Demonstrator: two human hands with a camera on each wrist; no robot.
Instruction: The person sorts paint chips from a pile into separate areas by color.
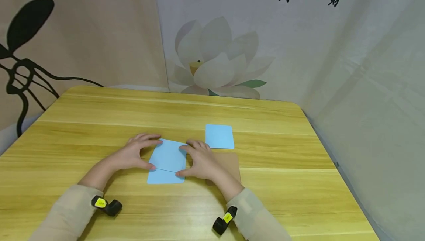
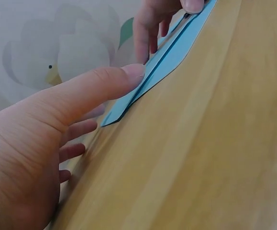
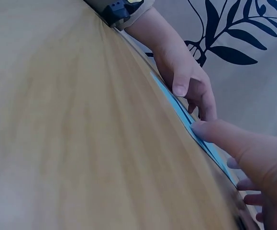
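A light blue square card (image 1: 168,156) lies slightly turned over a second blue card (image 1: 165,177), whose near strip shows below it. My left hand (image 1: 134,154) holds the upper card's left side, thumb at the near corner and fingers at the far one. On the opposite side, my right hand (image 1: 200,159) holds it the same way. In the left wrist view the thumb tip rests on the edge of the upper card (image 2: 124,103), and a narrow gap shows between the two cards. The right wrist view shows the blue cards (image 3: 176,106) edge-on between both hands.
Another blue card (image 1: 219,136) lies just beyond my right hand. A brown square card (image 1: 230,163) is partly covered by that hand and forearm. All lie on a wooden table (image 1: 282,196), with printed curtains (image 1: 299,49) behind and at the sides.
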